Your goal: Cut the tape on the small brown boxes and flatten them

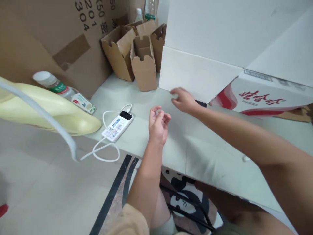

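Cardboard notched-rim cartons (pixel 145 75), smooth tabletop (pixel 140 104), white power bank (pixel 118 126), hands (pixel 158 127) half-open, fingers loosely curled

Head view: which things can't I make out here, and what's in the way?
All in the head view:
Left hand: palm partly hidden by its curled fingers.
Dark object: partly hidden behind the right forearm.
Clear bottle: top cut off by the upper edge, base behind cardboard cartons.
Red thing: cut off by the left edge.
White device: fine print too small to read.
Small white object: too small to name.
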